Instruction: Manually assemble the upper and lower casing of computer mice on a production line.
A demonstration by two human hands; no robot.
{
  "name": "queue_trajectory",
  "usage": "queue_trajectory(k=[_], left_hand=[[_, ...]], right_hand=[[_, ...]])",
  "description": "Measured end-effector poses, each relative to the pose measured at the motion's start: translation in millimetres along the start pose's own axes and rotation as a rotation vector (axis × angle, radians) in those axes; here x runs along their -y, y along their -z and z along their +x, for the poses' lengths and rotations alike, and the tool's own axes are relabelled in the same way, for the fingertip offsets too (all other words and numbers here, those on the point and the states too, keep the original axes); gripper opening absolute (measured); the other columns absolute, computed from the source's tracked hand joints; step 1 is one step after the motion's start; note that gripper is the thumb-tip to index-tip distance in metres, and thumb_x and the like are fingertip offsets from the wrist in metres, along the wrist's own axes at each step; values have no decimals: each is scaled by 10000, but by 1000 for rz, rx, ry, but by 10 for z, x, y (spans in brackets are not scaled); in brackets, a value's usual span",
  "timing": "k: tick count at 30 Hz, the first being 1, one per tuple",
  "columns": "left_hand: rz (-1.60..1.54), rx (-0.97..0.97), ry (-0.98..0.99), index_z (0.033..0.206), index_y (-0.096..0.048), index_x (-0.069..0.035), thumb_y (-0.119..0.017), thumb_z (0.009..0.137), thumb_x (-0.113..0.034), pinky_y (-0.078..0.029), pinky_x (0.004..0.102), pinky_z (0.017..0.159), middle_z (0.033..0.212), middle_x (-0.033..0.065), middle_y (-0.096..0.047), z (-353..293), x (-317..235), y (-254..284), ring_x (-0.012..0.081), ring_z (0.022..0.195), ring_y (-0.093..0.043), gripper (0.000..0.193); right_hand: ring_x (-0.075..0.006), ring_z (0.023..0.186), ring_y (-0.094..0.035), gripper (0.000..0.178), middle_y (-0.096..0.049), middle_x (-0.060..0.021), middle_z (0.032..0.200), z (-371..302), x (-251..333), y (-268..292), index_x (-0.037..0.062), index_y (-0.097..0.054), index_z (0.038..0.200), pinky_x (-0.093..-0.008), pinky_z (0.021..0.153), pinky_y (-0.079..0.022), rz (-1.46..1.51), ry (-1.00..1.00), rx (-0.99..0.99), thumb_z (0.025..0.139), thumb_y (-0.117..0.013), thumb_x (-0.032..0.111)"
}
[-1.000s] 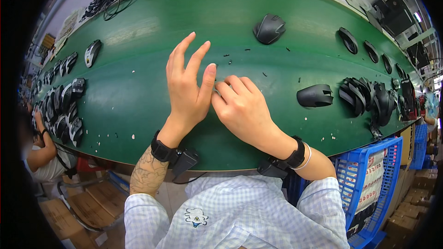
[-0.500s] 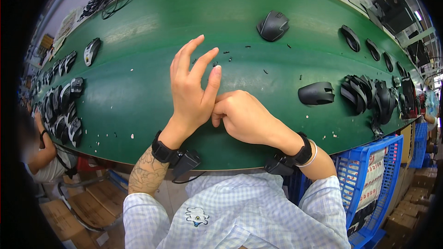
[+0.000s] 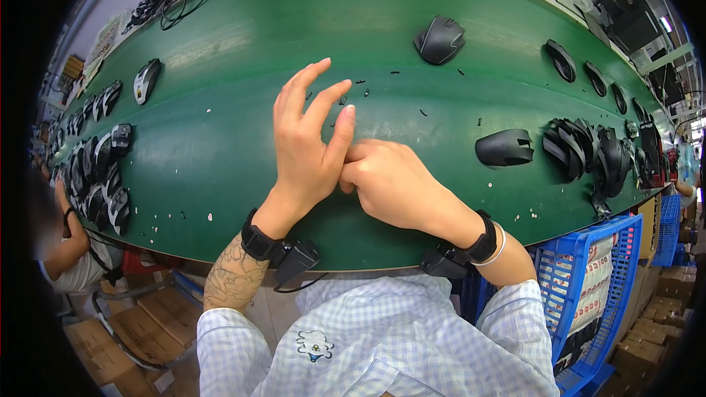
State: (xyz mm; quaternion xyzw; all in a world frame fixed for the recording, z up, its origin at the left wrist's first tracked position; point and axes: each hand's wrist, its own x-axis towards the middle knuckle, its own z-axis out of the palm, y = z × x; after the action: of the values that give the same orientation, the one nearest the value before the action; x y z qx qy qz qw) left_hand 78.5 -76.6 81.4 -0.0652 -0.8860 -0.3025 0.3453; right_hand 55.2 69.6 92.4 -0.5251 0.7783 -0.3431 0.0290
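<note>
Your left grip (image 3: 309,151) released, fingers spread at frame centre over the green bench (image 3: 220,140), right grip (image 3: 390,180) clenched against its palm, contents hidden, black shell (image 3: 504,148) to their right.

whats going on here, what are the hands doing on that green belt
A person stands at a green conveyor belt with both hands together over its near edge. The left hand is raised with fingers spread, and the right hand is curled against its palm side, pinching at something too small to make out. Neither holds a mouse part. A black mouse top shell lies to the right, a stack of similar shells beyond it, and a black mouse farther up the belt.
</note>
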Motion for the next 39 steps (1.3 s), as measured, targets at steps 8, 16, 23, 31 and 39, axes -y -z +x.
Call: queue_trajectory(k=[8, 16, 23, 31, 39], left_hand=[[-101, -88, 45, 1041, -619, 6, -512, 858, -153, -388, 413, 928, 1195, 181, -528, -10, -6, 42, 347, 1099, -499, 265], [-46, -146, -84, 989, -624, 18, -549, 842, -129, -444, 379, 831, 1095, 190, -560, 159, 145, -83, 338, 986, -556, 221], [-16, -155, -311, 997, -608, 36, -600, 727, -43, -446, 372, 857, 1090, 235, -554, 125, 309, -136, 330, 962, -572, 281], [-180, -79, 13, 951, -598, 3, -624, 700, -99, -394, 432, 804, 1154, 217, -486, -85, 65, -166, 352, 949, -506, 273], [29, -104, -25, 977, -628, -46, -643, 726, -131, -414, 402, 794, 1140, 176, -533, -7, 72, -130, 320, 958, -534, 265]], right_hand=[[-182, 646, -506, 121, -474, -45, 620, 37, 147, 123, 52, -509, 550, -295, 511, -383, -335, 350, -297, 583, -612, 106], [-192, 566, -518, 237, -538, -51, 661, 35, 524, 329, 20, -553, 603, -269, 443, -370, -311, 294, -492, 408, -534, 152], [-214, 649, -563, 169, -598, -65, 765, -23, 503, 320, -10, -616, 725, -332, 556, -454, -234, 265, -354, 580, -606, 75], [-222, 699, -593, 94, -639, -66, 841, -182, 534, 547, -46, -626, 766, -360, 608, -507, -302, 363, -77, 675, -608, -29], [-212, 658, -582, 145, -635, -94, 817, -314, 226, 424, -36, -636, 832, -359, 616, -504, -395, 495, -112, 698, -622, 19]])
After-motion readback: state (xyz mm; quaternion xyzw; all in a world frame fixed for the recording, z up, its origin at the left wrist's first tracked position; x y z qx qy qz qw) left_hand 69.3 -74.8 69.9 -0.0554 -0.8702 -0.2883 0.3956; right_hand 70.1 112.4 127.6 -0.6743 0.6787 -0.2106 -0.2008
